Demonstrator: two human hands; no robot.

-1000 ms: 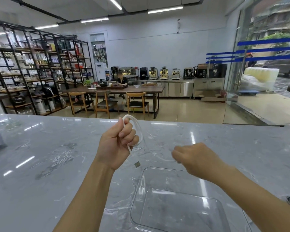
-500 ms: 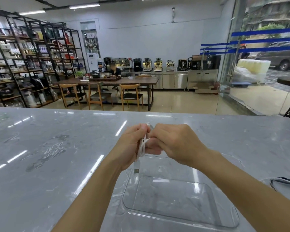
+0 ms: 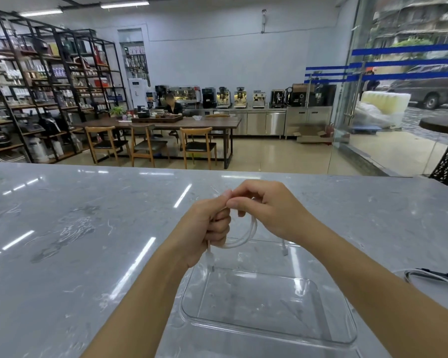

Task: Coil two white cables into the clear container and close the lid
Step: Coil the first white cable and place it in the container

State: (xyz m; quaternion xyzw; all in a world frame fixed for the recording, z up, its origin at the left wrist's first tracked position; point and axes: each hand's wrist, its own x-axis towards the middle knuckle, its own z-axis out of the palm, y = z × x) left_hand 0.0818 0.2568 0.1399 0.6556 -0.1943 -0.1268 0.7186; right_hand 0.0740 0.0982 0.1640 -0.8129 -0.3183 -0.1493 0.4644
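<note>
A white cable [image 3: 246, 237] hangs in loops between both hands above the far edge of the clear container [image 3: 321, 339]. My left hand [image 3: 204, 231] grips the bundled loops; one plug end dangles below it. My right hand [image 3: 272, 210] pinches the cable at the top of the coil, and a second plug end hangs under it. The container sits open on the marble counter. At the right edge lies a second white cable [image 3: 429, 279] on what looks like the clear lid [image 3: 435, 275].
The grey marble counter [image 3: 75, 241] stretches wide to the left and far side. Beyond it stand a wooden table with chairs [image 3: 161, 140], shelving [image 3: 36, 99] on the left, a seated person, coffee machines and a glass wall on the right.
The right hand came in from the right to meet the left hand. Another loop now hangs from the coil, and both hands sit over the container's far edge.
</note>
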